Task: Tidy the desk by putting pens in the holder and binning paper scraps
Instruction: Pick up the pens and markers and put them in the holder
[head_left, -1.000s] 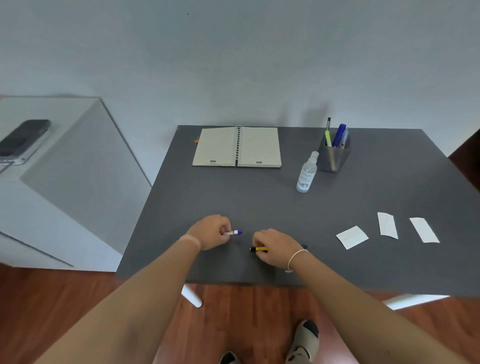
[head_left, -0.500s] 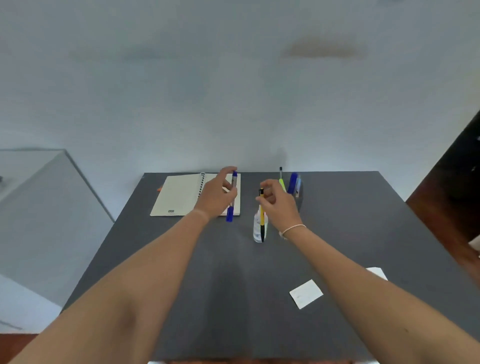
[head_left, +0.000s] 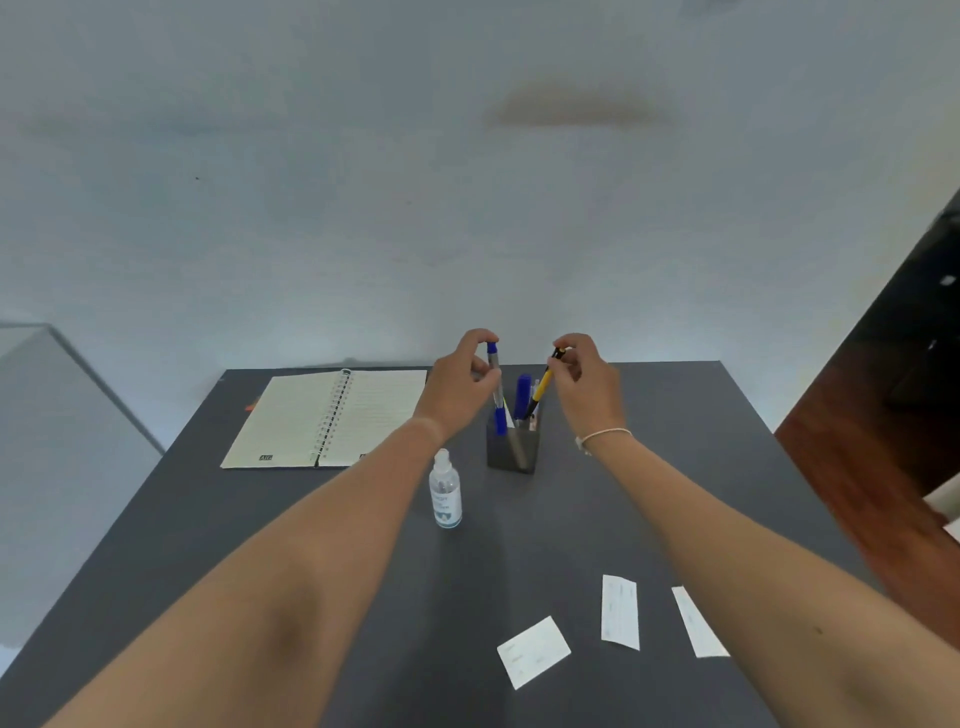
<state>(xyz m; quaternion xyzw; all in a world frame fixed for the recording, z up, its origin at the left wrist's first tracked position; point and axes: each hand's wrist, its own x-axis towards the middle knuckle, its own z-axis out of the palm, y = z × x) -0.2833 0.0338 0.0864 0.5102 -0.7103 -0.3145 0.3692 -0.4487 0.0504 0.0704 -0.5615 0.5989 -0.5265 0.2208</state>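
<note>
My left hand (head_left: 457, 384) pinches the top of a blue-capped clear pen (head_left: 496, 395), held upright with its lower end at the left rim of the grey pen holder (head_left: 511, 449). My right hand (head_left: 584, 384) grips a yellow pen (head_left: 540, 387), tilted with its tip down in the holder's mouth. A blue marker (head_left: 522, 395) and other pens stand in the holder. Three white paper scraps lie near the front right: one (head_left: 533, 651), a second (head_left: 620, 611) and a third (head_left: 698, 629) partly behind my right forearm.
An open spiral notebook (head_left: 327, 415) lies at the back left of the dark grey desk (head_left: 208, 519). A small clear spray bottle (head_left: 445, 491) stands just in front and left of the holder. A grey cabinet (head_left: 57, 415) is off to the left.
Both hands lifted the pens off the desk's front and carried them forward to the holder. The pens now hang over its mouth. My view moved closer to the desk.
</note>
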